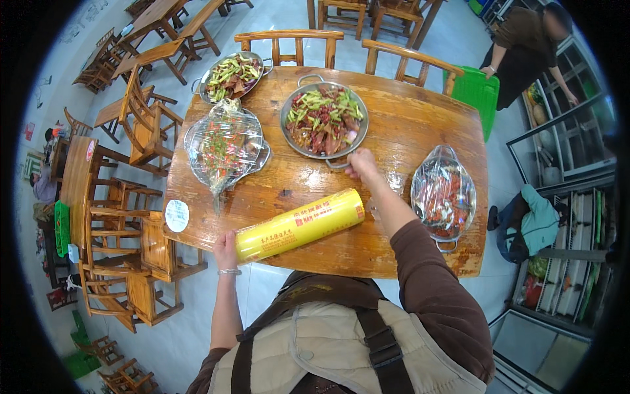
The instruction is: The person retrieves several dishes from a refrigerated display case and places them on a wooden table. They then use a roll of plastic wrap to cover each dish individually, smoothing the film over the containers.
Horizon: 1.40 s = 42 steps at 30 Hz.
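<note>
My left hand (226, 250) holds the near left end of a large yellow roll of plastic wrap (300, 225), which lies slantwise over the table's near edge. My right hand (362, 165) grips the near handle of a round metal pan (325, 119) filled with sliced meat, dried chilies and green stalks. Left of it is a film-covered dish of whole fish with chopped peppers (221, 147). A similar uncovered pan of meat and greens (234, 78) stands at the far left corner. To the right of my right arm, a film-covered metal pan holds red food (444, 197).
All this stands on a worn wooden table (393, 123) with chairs (290, 37) behind it. A round white paper (176, 215) lies at its left edge. One person (521, 44) holds a green plastic crate (471, 96); another person (534, 221) crouches by shelves at right.
</note>
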### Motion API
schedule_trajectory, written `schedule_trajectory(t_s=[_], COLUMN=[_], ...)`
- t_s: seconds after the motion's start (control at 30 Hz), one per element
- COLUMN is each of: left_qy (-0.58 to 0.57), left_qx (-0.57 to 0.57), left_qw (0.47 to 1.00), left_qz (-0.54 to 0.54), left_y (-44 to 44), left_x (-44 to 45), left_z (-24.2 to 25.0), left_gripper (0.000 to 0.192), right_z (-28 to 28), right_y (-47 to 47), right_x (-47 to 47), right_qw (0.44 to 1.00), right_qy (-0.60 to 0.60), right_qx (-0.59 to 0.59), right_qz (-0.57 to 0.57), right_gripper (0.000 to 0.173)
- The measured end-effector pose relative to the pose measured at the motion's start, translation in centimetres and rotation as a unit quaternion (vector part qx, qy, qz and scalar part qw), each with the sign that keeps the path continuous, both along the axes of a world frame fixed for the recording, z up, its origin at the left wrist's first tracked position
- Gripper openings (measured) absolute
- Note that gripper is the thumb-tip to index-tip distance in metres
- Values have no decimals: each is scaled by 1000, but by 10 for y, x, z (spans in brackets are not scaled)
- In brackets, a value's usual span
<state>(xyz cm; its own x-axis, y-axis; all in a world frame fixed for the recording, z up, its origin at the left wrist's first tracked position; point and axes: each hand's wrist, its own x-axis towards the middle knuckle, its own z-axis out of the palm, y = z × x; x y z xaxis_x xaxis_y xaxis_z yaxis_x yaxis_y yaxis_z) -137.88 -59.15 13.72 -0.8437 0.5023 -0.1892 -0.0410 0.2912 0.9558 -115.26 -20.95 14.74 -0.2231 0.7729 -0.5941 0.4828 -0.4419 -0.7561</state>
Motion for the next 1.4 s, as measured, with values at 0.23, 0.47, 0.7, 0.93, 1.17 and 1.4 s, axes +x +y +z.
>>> schedule_trajectory(t_s=[0.23,0.47,0.7,0.93,1.17,1.4], left_qy=[80,85,51,-8,355,139], left_qx=[3,44,107,68,45,125], left_qw=[995,991,985,971,923,965], left_qz=[-60,-96,-123,-231,-141,-185], left_y=[-43,-75,-77,-57,-58,-57], left_x=[4,22,44,87,102,114], left_z=[5,20,2,33,41,72], left_gripper=[25,25,25,23,19,22], right_z=[7,17,88,62,43,65], right_y=[-108,-187,-236,-298,-299,-293], right_x=[49,101,95,36,16,54], right_qw=[996,994,851,782,752,714], right_qy=[26,41,-318,-54,21,50], right_qx=[-19,7,264,464,545,622], right_qz=[85,105,323,412,371,318], right_gripper=[15,24,42,34,24,30])
